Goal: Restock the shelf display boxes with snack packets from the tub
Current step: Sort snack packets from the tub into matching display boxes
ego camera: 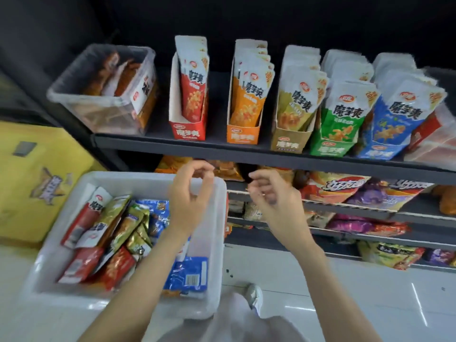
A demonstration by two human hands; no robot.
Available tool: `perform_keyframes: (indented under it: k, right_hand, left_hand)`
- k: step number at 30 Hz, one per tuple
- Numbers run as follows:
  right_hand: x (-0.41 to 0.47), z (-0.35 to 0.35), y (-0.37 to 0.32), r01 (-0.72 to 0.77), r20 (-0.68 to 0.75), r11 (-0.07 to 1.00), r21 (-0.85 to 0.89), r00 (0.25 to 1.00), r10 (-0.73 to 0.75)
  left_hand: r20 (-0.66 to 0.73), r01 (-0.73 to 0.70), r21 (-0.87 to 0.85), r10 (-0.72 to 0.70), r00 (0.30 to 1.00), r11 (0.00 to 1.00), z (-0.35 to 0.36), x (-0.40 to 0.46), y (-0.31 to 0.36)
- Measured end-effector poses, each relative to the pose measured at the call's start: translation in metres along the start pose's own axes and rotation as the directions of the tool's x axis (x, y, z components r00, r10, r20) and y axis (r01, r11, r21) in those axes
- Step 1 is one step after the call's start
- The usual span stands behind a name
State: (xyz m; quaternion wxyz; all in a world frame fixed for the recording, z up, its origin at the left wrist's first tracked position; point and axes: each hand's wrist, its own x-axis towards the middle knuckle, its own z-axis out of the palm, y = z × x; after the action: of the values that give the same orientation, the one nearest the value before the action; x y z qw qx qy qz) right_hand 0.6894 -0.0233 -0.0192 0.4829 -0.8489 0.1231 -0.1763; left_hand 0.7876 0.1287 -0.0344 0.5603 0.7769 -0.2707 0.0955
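head view: dark shelf (pixel 197 144), glossy white tile floor (pixel 345 292).

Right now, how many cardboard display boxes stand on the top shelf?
5, left to right: red box, orange box, tan box, green box, blue box. More may sit past the right edge.

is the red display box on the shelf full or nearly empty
Nearly empty: the red display box holds only a few upright packets at its back, with bare cardboard wall showing.
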Motion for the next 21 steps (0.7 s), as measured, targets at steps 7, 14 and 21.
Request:
perform_keyframes:
  k: [7, 14, 21]
  right_hand:
    - [0.014, 0.126, 0.005, 0.100, 0.427, 0.979, -0.179, 0.904, -0.014]
    - [0.030, 0.234, 0.002, 0.217, 0.615, 0.907, -0.361, 0.787, 0.057]
    - [0.042, 0.277, -0.001, -0.132, 0.486, 0.913, -0.387, 0.812, 0.323]
  left_hand:
    - [0.243, 0.020, 0.745, -0.299, 0.923, 0.667, -0.121, -0.057, -0.113]
    - [0.203, 0.019, 0.888, -0.427, 0.881, 0.460, -0.158, -0.077, -0.134]
    - [0.237, -0.046, 0.872, -0.337, 0.911, 0.488, -0.159, -0.077, -0.141]
